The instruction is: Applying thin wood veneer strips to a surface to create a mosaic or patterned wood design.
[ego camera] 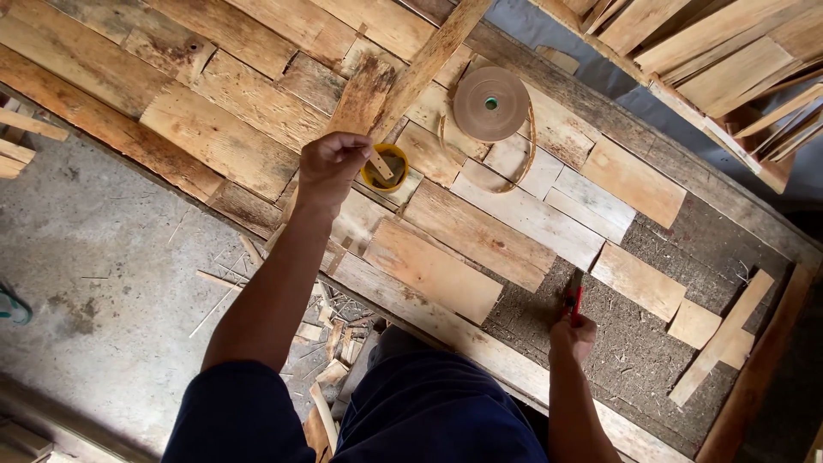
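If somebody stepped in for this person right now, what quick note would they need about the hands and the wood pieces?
Left hand: grip closed on a small wooden stick dipped in the yellow cup.
Right hand: grip closed on a red-handled tool, resting on the bare board backing.
A roll of tan edge tape lies beyond the cup.
Done: most of the panel is covered with wood pieces.
Left: the bare patch by the right hand; a few loose pieces lie there.
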